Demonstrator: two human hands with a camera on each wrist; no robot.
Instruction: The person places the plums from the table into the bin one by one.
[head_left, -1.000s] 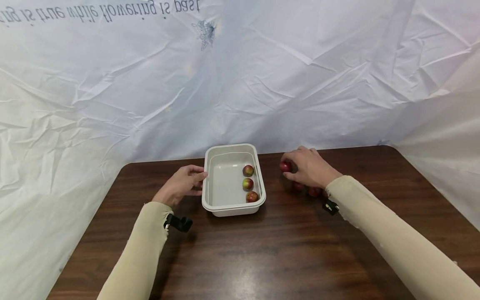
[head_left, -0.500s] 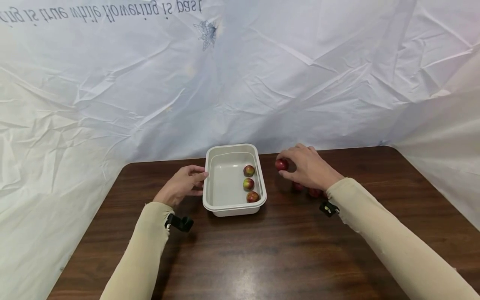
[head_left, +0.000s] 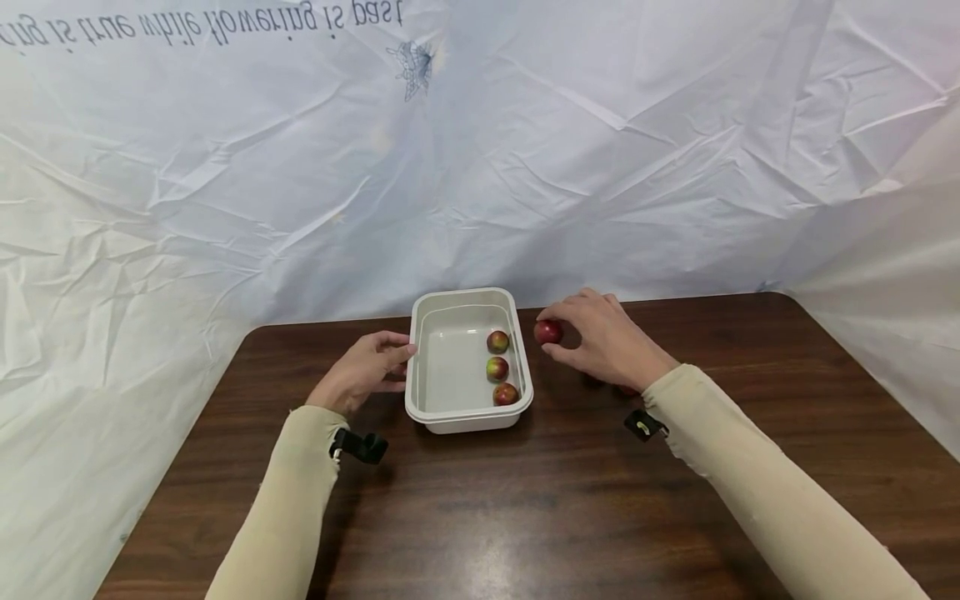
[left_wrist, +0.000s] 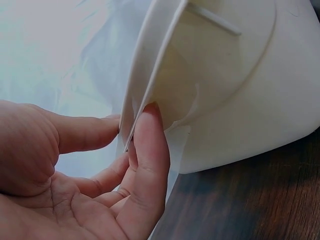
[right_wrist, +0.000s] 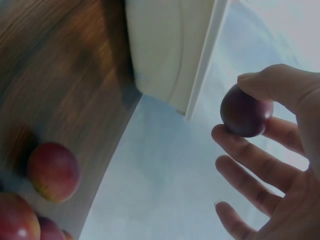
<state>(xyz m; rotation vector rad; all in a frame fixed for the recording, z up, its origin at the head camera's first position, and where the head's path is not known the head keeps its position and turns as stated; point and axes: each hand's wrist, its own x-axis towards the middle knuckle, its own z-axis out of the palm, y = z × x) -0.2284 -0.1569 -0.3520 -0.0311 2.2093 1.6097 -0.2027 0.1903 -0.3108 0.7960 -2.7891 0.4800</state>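
Observation:
A pale rectangular plastic tub stands at the middle of the table's far side, with three red-and-yellow plums in a row along its right wall. My left hand grips its left rim; in the left wrist view the thumb and a finger pinch the lip from both sides. Just right of the tub, my right hand pinches a dark red plum between thumb and fingertips, held up off the table. Its other fingers are spread below.
More plums lie on the table under the right hand, mostly hidden by it in the head view. A dark wooden table extends toward me. White fabric hangs behind and at both sides.
My right hand has moved left toward the tub with the plum, away from the other plums on the table. The left hand keeps its grip on the tub's rim.

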